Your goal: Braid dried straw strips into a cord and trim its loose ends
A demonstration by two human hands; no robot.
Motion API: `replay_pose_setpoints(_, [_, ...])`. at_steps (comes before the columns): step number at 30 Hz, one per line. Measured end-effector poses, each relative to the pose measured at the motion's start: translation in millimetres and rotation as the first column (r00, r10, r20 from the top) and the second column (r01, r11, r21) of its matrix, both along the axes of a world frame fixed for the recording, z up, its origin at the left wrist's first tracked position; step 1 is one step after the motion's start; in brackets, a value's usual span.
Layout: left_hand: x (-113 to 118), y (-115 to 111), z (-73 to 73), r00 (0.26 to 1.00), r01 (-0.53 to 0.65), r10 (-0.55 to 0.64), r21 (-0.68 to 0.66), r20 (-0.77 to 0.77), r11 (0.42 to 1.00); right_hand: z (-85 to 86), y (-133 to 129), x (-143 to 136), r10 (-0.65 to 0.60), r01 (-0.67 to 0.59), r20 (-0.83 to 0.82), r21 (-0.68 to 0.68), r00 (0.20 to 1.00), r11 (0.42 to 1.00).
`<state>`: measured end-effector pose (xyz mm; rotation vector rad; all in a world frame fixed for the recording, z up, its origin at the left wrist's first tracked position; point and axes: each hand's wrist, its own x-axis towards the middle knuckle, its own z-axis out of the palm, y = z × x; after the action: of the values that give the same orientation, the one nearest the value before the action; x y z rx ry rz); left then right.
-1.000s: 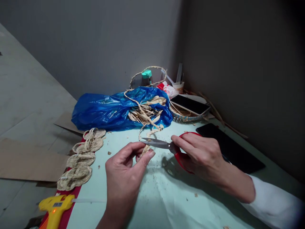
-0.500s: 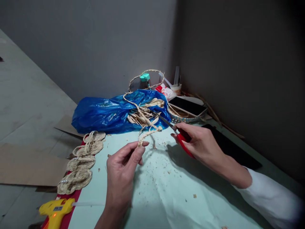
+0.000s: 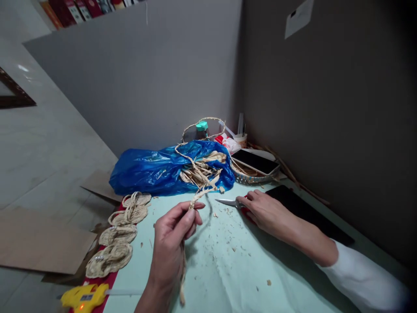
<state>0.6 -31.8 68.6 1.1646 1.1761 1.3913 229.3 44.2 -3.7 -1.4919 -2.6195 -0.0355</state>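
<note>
Between thumb and fingers, my left hand [image 3: 177, 230] pinches a pale braided straw cord [image 3: 198, 198]. One end of the cord hangs below the hand; the rest runs up over the straw bundle and loops above it. My right hand [image 3: 269, 213] is over the red handles of a pair of scissors [image 3: 230, 202], which lies low at the table with its blades closed and pointing left. Its fingers cover most of the handles. Loose dry straw strips [image 3: 198, 174] stick out of a blue plastic bag [image 3: 146, 171] beyond my hands.
Several coiled braided straw pieces [image 3: 119, 232] line the left edge, above a yellow glue gun [image 3: 86, 298] with its light on. A phone [image 3: 256, 161] rests on a round container at the back right. A dark flat slab [image 3: 309, 213] lies behind my right arm. Straw scraps dot the tabletop.
My right hand has lowered the scissors from near the straw to the tabletop, and the blades have turned to point left. A cord end now hangs below my left hand. The view has tilted up.
</note>
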Motion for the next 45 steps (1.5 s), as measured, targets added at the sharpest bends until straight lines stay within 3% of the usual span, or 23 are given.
replay_pose_setpoints(3, [0,-1,0.6,1.000,-0.014,0.014,0.016,-0.010,1.000,8.5,-1,-5,-0.023,0.021,-0.073,-0.038,0.997,0.999])
replay_pose_setpoints(5, [0,-1,0.6,0.999,-0.011,0.012,0.012,-0.031,1.000,14.8,-1,-9,-0.012,0.001,-0.243,-0.048,0.970,0.999])
replay_pose_setpoints(7, [0,-2,0.5,0.999,0.019,-0.018,0.008,-0.048,1.000,20.2,1,-15,0.000,-0.050,-0.475,-0.092,0.880,0.995])
replay_pose_setpoints(9, [0,-3,0.6,0.995,0.067,-0.066,0.002,-0.071,0.998,24.7,5,-23,-0.098,-0.151,-0.726,-0.270,0.681,0.951])
replay_pose_setpoints(10, [0,-3,0.7,0.993,0.088,-0.088,-0.005,-0.082,0.996,26.9,8,-28,-0.219,-0.250,-0.817,-0.400,0.534,0.882])
replay_pose_setpoints(12, [0,-3,0.5,0.985,0.132,-0.133,-0.018,-0.106,0.991,32.8,15,-38,-0.529,-0.537,-0.824,-0.545,0.202,0.644])
replay_pose_setpoints(13, [0,-3,0.1,0.981,0.153,-0.154,-0.023,-0.119,0.988,37.1,19,-44,-0.642,-0.663,-0.764,-0.513,0.064,0.546])
replay_pose_setpoints(14, [0,-2,-0.5,0.975,0.175,-0.177,-0.027,-0.133,0.984,42.8,24,-48,-0.700,-0.741,-0.713,-0.442,-0.053,0.506])
replay_pose_setpoints(16, [0,0,-1.2,0.965,0.207,-0.209,-0.028,-0.160,0.978,58.6,33,-56,-0.702,-0.785,-0.671,-0.290,-0.240,0.547])
replay_pose_setpoints(19, [1,6,3.0,0.957,0.225,-0.226,-0.022,-0.184,0.974,92.3,39,-57,-0.636,-0.765,-0.670,-0.156,-0.383,0.625])
replay_pose_setpoints(23, [2,16,26.0,0.956,0.185,-0.180,0.000,-0.231,0.983,137.4,26,-42,-0.494,-0.725,-0.728,0.005,-0.474,0.688])
replay_pose_setpoints(26, [4,22,49.2,0.952,0.200,-0.179,0.063,-0.248,0.978,154.9,15,-27,-0.351,-0.626,-0.767,0.084,-0.537,0.776])
replay_pose_setpoints(29, [7,24,65.6,0.953,0.220,-0.178,0.154,-0.246,0.963,157.0,14,-17,-0.239,-0.504,-0.772,0.120,-0.589,0.855])
replay_pose_setpoints(32, [6,21,71.7,0.950,0.248,-0.198,0.202,-0.240,0.948,153.7,19,-15,-0.206,-0.428,-0.781,0.086,-0.590,0.900])
replay_pose_setpoints(39, [0,11,83.1,0.929,0.177,-0.090,0.218,-0.358,0.960,156.1,16,-19,-0.276,-0.435,-0.795,-0.018,-0.539,0.900])
replay_pose_setpoints(45, [-2,-1,92.1,0.850,0.073,0.098,0.300,-0.517,0.951,155.6,16,-19,-0.220,-0.355,-0.860,-0.049,-0.461,0.934])
